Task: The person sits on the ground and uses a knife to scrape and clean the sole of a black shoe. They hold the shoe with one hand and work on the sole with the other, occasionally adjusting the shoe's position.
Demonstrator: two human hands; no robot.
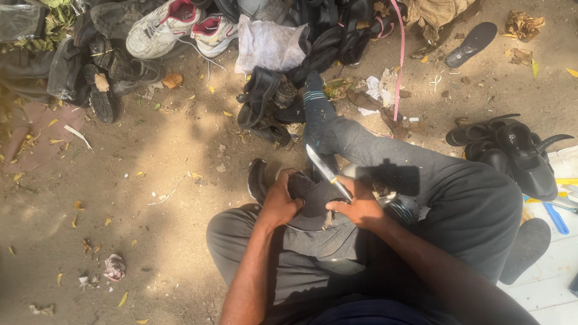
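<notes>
Both our hands work over our lap: our left hand [280, 201] has its grip clamped on a dark shoe sole [313, 201] resting on our knee. Our right hand [360, 207] is closed around a knife [325, 171], its blade angled up-left above the sole, with a heap of shoes [180, 27] well apart on the dirt ground [150, 180].

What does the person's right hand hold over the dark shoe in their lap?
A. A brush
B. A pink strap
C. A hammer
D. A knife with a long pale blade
D: the right hand grips a knife, blade angled up and away, while the left hand steadies the dark shoe.
</notes>
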